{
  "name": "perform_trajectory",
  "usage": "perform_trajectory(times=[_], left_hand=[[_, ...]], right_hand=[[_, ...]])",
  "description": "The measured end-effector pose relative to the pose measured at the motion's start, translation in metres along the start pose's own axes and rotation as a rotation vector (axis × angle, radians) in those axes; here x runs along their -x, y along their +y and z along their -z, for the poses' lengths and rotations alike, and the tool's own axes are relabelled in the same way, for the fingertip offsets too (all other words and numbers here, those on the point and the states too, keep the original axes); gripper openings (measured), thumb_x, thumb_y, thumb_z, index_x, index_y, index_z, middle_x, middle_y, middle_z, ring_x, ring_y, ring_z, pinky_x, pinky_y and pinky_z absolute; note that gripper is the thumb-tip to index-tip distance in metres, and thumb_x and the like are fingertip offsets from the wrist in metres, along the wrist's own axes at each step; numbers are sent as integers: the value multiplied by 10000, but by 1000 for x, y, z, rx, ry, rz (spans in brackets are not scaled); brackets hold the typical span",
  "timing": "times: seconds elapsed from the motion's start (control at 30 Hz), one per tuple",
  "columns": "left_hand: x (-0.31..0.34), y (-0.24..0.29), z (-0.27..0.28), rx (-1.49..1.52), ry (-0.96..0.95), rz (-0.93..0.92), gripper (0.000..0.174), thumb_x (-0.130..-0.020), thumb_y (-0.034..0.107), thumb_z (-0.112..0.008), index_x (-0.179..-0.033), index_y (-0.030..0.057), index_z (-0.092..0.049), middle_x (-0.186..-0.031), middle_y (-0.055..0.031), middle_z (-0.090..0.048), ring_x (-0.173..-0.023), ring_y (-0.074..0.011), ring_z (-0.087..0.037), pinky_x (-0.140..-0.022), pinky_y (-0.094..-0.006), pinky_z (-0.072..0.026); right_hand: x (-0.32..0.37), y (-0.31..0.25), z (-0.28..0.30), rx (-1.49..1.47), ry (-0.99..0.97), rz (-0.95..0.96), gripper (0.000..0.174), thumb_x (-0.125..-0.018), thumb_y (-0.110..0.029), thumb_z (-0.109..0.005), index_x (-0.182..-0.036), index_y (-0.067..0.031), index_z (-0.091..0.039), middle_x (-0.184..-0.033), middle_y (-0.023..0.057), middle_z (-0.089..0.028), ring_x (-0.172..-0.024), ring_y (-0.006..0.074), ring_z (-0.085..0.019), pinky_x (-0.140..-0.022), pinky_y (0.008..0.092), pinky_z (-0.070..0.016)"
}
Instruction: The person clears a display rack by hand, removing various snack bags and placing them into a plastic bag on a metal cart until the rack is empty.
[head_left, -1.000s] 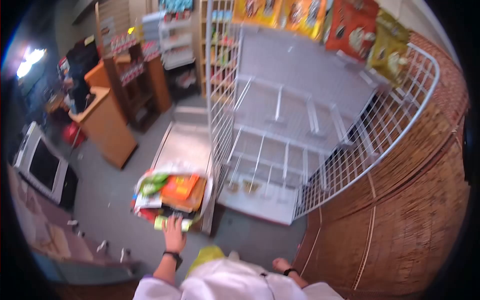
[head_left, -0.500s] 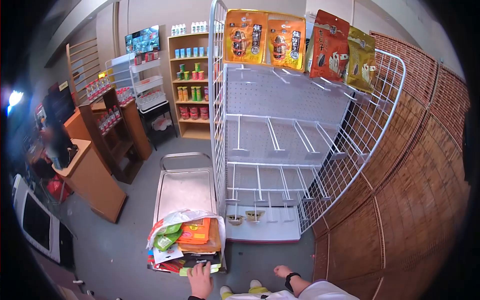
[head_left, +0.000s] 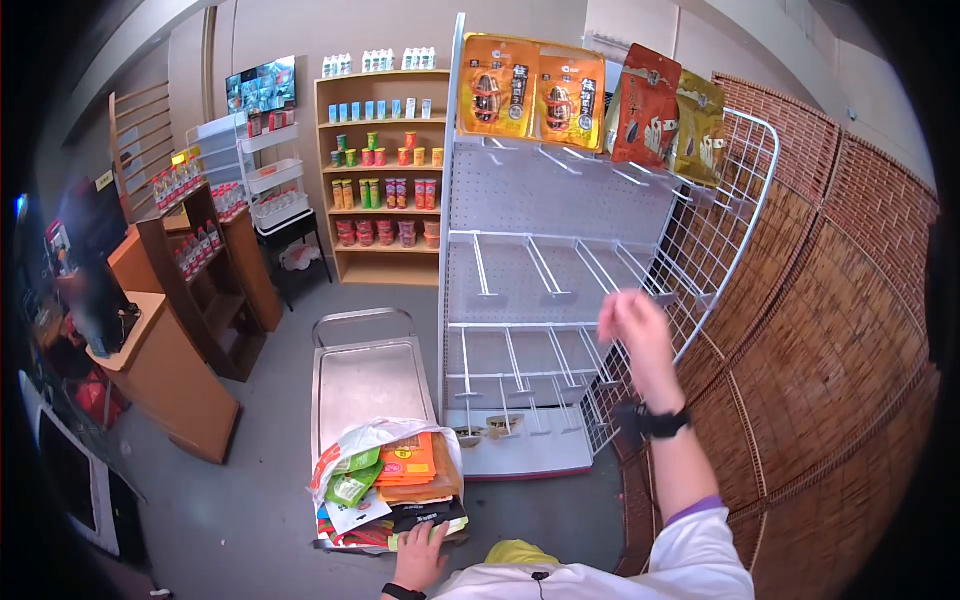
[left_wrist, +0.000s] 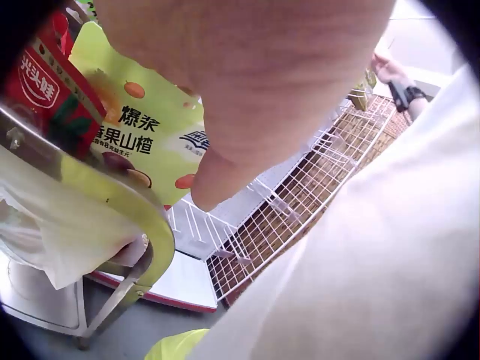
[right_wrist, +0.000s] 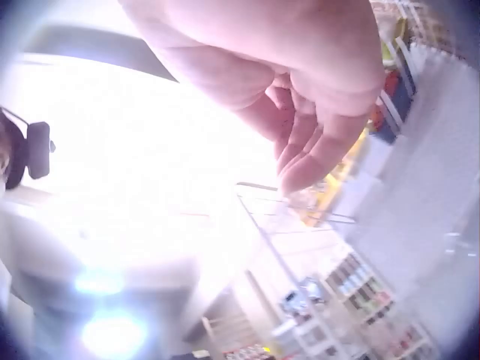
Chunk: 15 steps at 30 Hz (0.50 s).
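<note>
My left hand (head_left: 420, 555) rests on the near edge of the packed white plastic bag (head_left: 375, 432), its fingers spread over a black packet (head_left: 415, 513). In the left wrist view a yellow-green hawthorn snack packet (left_wrist: 142, 124) lies beside my thumb, next to a red packet (left_wrist: 52, 94). My right hand (head_left: 640, 335) is raised before the display rack's (head_left: 530, 270) bare hooks, fingers loosely bent and nothing in them. In the right wrist view its fingers (right_wrist: 311, 154) hang down, bunched together. Orange and green packets (head_left: 408, 458) fill the bag's top.
The bag stands on a metal flatbed trolley (head_left: 368, 375) left of the rack. Sunflower seed packets (head_left: 530, 92) hang on the rack's top row. A wire grid side panel (head_left: 735, 200) and a woven screen (head_left: 800, 330) stand at the right. Stocked wooden shelves (head_left: 385, 225) are behind.
My right hand has risen from low beside my body to in front of the rack's hooks. The left hand stays at the bag's near edge. The head view has tilted up.
</note>
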<state>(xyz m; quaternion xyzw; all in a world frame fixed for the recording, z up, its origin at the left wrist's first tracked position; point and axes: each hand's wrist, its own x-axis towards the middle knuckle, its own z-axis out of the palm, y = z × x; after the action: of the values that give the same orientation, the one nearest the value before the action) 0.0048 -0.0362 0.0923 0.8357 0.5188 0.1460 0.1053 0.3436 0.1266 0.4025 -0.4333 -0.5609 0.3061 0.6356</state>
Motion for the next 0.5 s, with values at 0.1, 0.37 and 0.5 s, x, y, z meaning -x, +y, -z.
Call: perform_trajectory(times=[0.1, 0.37, 0.5], left_hand=[[1, -1, 1, 2, 12, -11, 722, -680, 265, -737, -1329, 174, -436, -1240, -127, -493, -1175, -268, -452, -933, -463, -340], [-2, 1, -7, 24, 67, 47, 679, -669, 262, -743, -1291, 200, -479, -1215, -89, -506, -1154, -253, -464, -909, -465, -349], [-1, 0, -15, 44, 27, 79, 717, -662, 280, -746, -1315, 200, -461, -1235, -92, -499, -1181, -251, -454, -921, -473, -345]], right_hand=[[-58, -56, -40, -217, -54, 144, 202, -977, -157, -455, -1056, -19, -579, -941, 73, -619, -873, 158, -604, -806, 288, -493], [-216, 35, -84, -505, 91, -253, 424, -952, -269, -517, -1260, 13, -441, -1221, 164, -523, -1172, 274, -480, -1035, 396, -356], [-266, 56, -94, -615, 9, -217, 597, -930, -361, -543, -1355, 1, -334, -1346, 190, -422, -1271, 303, -382, -1095, 424, -262]])
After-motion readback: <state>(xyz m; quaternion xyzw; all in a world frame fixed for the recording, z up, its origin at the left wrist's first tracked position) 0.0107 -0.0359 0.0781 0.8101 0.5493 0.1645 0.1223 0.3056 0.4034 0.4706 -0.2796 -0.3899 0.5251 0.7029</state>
